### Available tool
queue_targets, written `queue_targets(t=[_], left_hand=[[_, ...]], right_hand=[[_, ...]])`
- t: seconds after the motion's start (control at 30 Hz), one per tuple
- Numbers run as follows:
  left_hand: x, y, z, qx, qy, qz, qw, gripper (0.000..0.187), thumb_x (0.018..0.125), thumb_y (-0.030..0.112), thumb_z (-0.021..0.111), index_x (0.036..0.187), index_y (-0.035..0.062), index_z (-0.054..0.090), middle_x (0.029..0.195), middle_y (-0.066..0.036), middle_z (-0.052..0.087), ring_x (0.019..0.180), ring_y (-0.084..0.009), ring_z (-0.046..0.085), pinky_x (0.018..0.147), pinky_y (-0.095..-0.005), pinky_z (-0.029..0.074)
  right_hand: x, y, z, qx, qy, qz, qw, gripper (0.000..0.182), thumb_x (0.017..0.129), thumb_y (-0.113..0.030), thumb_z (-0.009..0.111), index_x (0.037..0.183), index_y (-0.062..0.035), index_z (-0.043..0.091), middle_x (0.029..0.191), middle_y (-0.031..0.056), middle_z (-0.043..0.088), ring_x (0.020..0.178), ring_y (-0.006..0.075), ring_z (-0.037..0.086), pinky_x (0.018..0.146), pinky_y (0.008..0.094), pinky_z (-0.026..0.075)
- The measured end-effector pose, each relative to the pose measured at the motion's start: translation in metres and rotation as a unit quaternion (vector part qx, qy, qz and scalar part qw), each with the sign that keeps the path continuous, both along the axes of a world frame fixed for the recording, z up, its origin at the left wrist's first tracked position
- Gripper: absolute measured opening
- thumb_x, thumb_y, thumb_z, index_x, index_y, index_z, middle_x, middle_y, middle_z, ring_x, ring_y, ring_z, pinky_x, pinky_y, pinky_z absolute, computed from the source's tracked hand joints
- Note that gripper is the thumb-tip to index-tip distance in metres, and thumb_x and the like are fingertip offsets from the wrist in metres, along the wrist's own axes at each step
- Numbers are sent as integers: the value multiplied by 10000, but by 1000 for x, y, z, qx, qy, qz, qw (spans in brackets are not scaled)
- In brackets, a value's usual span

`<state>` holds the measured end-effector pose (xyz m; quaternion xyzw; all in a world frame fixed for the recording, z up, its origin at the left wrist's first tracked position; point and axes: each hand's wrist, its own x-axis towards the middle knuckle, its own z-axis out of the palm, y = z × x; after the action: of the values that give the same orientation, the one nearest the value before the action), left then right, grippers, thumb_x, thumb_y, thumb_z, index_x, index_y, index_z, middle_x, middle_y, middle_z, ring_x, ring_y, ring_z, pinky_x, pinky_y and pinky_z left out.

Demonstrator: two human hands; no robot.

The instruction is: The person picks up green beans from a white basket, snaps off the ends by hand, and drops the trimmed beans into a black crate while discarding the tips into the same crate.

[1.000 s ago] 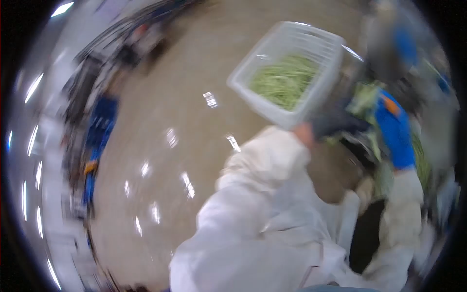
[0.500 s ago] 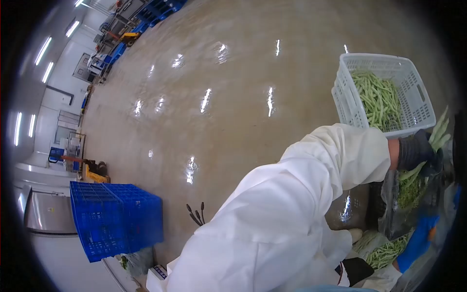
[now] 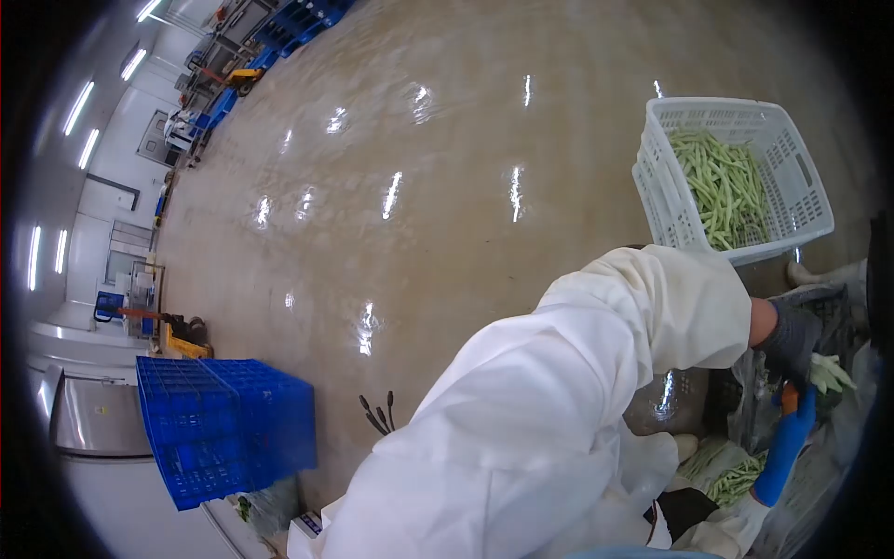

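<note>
My left hand [image 3: 790,343], in a dark grey glove, is closed on a small bunch of pale green beans [image 3: 829,374] at the right side of the view. Just below it, my right hand [image 3: 790,438] in a blue glove reaches up against the left hand, an orange patch [image 3: 790,399] showing near its end. Its fingertips are hidden there. Crumpled clear plastic [image 3: 745,405] lies around both hands. More green beans [image 3: 736,480] lie in plastic beside my right wrist. Above my left forearm, a white perforated crate [image 3: 797,182] holds a heap of green beans [image 3: 717,186].
Stacked blue crates [image 3: 223,429] stand at lower left, near a steel cabinet [image 3: 101,410]. A yellow pallet jack [image 3: 186,343] is behind them. The wet floor [image 3: 447,252] reflects ceiling lights. A pale boot [image 3: 685,447] shows below my sleeve.
My left hand has moved down in the view with the beans, now turned toward the lower right. My right hand has come up to meet it. The white crate is less covered.
</note>
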<state>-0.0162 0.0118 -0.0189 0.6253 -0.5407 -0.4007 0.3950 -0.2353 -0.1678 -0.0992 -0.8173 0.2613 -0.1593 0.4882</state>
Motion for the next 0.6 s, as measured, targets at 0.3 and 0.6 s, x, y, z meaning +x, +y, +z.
queue_targets(t=[0.3, 0.6], left_hand=[[-1, -10, -13, -64, 223, 49, 971, 338, 721, 200, 787, 954, -16, 672, 791, -113, 678, 578, -169, 614, 501, -290, 504], [45, -10, 7, -92, 310, 116, 939, 256, 868, 168, 657, 1046, -15, 631, 872, -97, 668, 663, -165, 614, 579, -289, 510]], right_hand=[[-3, 25, 28, -39, -6, -27, 999, 376, 943, -68, 536, 1305, 32, 538, 1234, 116, 599, 1054, 180, 592, 913, 302, 473], [16, 83, 88, 18, -33, 22, 999, 210, 874, -73, 621, 1072, -35, 680, 862, 101, 690, 760, 145, 639, 704, 288, 518]])
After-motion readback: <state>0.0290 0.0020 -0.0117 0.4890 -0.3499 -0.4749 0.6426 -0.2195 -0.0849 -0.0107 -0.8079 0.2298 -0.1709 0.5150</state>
